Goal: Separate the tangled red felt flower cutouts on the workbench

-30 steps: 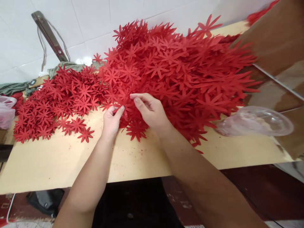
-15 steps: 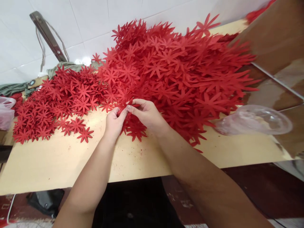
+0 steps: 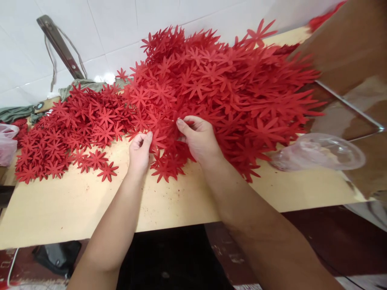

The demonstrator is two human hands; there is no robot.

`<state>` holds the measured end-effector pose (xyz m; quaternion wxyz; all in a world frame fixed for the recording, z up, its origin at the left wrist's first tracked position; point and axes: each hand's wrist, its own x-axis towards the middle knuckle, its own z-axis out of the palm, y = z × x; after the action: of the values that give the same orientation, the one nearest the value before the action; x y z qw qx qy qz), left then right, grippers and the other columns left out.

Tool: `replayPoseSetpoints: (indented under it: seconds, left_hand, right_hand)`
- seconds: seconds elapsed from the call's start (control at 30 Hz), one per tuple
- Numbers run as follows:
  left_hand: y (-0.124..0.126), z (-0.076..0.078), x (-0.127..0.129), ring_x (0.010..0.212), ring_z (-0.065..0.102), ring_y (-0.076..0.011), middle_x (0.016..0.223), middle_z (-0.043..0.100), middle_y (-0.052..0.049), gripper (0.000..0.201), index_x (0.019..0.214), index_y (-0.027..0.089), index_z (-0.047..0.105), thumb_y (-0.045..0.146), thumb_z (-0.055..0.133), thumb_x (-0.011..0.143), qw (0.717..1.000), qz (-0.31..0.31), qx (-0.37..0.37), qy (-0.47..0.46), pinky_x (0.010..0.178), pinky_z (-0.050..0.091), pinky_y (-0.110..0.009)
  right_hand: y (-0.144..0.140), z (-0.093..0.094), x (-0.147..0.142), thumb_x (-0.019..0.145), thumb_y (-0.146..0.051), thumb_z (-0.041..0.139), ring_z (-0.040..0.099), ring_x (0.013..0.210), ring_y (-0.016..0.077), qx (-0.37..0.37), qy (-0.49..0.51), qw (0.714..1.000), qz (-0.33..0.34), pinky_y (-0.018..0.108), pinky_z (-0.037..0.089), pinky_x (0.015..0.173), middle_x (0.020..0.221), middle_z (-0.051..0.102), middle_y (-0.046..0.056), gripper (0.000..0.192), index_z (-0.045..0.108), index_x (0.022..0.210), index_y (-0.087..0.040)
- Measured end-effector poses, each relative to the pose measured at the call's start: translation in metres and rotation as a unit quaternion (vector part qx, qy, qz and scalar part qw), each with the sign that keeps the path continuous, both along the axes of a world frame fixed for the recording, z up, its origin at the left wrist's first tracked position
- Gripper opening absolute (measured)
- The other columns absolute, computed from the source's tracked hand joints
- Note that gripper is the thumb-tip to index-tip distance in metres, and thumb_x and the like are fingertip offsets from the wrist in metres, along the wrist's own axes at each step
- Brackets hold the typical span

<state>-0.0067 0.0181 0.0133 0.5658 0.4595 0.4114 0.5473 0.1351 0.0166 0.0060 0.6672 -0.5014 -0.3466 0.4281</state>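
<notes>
Red flower-shaped cutouts with long narrow petals lie in a large heap in front of me, and a lower pile spreads to the left. My left hand is closed, thumb against fingers, pinching a red flower cutout at its edge. A short way to the right, my right hand is closed in a pinch on red petals at the heap's front; where that piece ends among the others is hard to tell. Below and between the hands lie more cutouts on the table.
The pale wooden table ends at a front edge near my body. A clear plastic container lies at right, by a brown cardboard box. Green cloth and a metal bracket are at the tiled wall. A plastic bag sits far left.
My hands, which met at the fingertips over a red cutout, have moved apart. The right hand went right and slightly up; the left shifted a little left. A cutout now shows between them.
</notes>
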Motion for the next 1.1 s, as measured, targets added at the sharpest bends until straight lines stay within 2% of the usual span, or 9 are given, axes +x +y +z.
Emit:
replayPoseSetpoints:
  seconds: [0.1,0.17,0.23,0.3,0.47,0.57,0.67,0.87,1.1]
  left_hand:
    - [0.002,-0.004,0.001,0.064,0.050,-0.0065,0.066,0.056,0.005,0.033,0.070,0.018,0.056,0.044,0.076,0.066,0.999,0.033,0.027,0.026,0.069,0.043,-0.021]
    - [0.003,-0.008,0.002,0.080,0.056,-0.0095,0.083,0.062,0.001,0.032,0.083,0.019,0.061,0.041,0.076,0.066,0.995,0.050,0.064,0.059,0.083,0.044,-0.025]
    - [0.003,-0.010,0.002,0.098,0.058,-0.0138,0.099,0.064,-0.004,0.033,0.090,0.019,0.064,0.042,0.074,0.068,0.988,0.060,0.106,0.098,0.095,0.042,-0.030]
    - [0.001,-0.009,0.002,0.105,0.057,-0.0167,0.107,0.064,-0.006,0.034,0.093,0.020,0.066,0.045,0.072,0.070,0.985,0.049,0.123,0.111,0.099,0.040,-0.033]
    - [-0.008,0.000,0.006,0.082,0.061,-0.0126,0.088,0.068,-0.002,0.034,0.087,0.020,0.067,0.045,0.075,0.065,0.997,-0.059,0.047,0.030,0.083,0.048,-0.028]
    - [-0.010,0.002,0.009,0.070,0.058,-0.0082,0.075,0.065,0.003,0.026,0.077,0.019,0.066,0.038,0.078,0.063,0.999,-0.049,0.011,0.003,0.074,0.047,-0.023]
    - [-0.008,0.003,0.008,0.062,0.055,-0.0060,0.067,0.063,0.005,0.022,0.071,0.018,0.066,0.032,0.080,0.060,0.999,-0.033,-0.016,-0.006,0.069,0.046,-0.022]
    - [-0.008,0.006,0.009,0.072,0.062,-0.0087,0.070,0.069,0.003,0.026,0.072,0.019,0.069,0.034,0.082,0.056,0.996,-0.060,-0.020,-0.066,0.081,0.049,-0.025]
    - [-0.001,0.006,0.002,0.058,0.061,-0.0066,0.065,0.067,0.004,0.023,0.073,0.017,0.062,0.029,0.078,0.062,0.988,0.037,-0.085,-0.124,0.064,0.047,-0.020]
  right_hand:
    - [-0.001,0.001,-0.003,0.061,-0.048,0.075,0.050,0.057,0.0108,0.004,0.001,1.000,0.027,0.027,0.048,0.051,0.066,0.053,-0.003,0.036,0.052,0.073,-0.024]
    - [-0.002,0.003,-0.004,0.060,-0.045,0.076,0.052,0.059,0.0103,0.017,-0.001,0.999,0.041,0.026,0.048,0.053,0.068,0.055,-0.003,0.034,0.053,0.073,-0.023]
    - [-0.003,0.006,-0.005,0.060,-0.042,0.076,0.050,0.058,0.0094,0.022,-0.003,0.999,0.047,0.025,0.046,0.054,0.066,0.055,-0.003,0.032,0.053,0.070,-0.022]
    - [-0.005,0.009,-0.005,0.062,-0.038,0.074,0.046,0.054,0.0082,0.016,-0.024,0.999,0.045,0.024,0.042,0.052,0.062,0.052,-0.004,0.029,0.051,0.066,-0.021]
    - [-0.011,0.015,-0.012,0.073,-0.029,0.065,0.037,0.048,0.0073,0.009,-0.198,0.980,0.022,0.025,0.031,0.050,0.052,0.046,-0.005,0.020,0.051,0.062,-0.019]
    - [-0.015,0.017,-0.015,0.076,-0.036,0.061,0.035,0.048,0.0072,0.017,-0.254,0.967,0.016,0.026,0.030,0.051,0.049,0.041,-0.006,0.029,0.046,0.058,-0.020]
    - [-0.017,0.017,-0.017,0.076,-0.051,0.059,0.035,0.050,0.0069,0.030,-0.249,0.968,0.024,0.025,0.030,0.053,0.051,0.039,-0.005,0.041,0.042,0.055,-0.020]
    - [-0.015,0.019,-0.021,0.061,-0.078,0.056,0.033,0.051,0.0062,0.016,-0.184,0.978,0.094,0.025,0.027,0.050,0.052,0.037,-0.005,0.062,0.043,0.055,-0.018]
    - [-0.016,0.022,-0.023,0.055,-0.076,0.064,0.032,0.050,0.0052,0.035,-0.100,0.986,0.129,0.023,0.028,0.047,0.052,0.036,-0.006,0.060,0.042,0.057,-0.020]
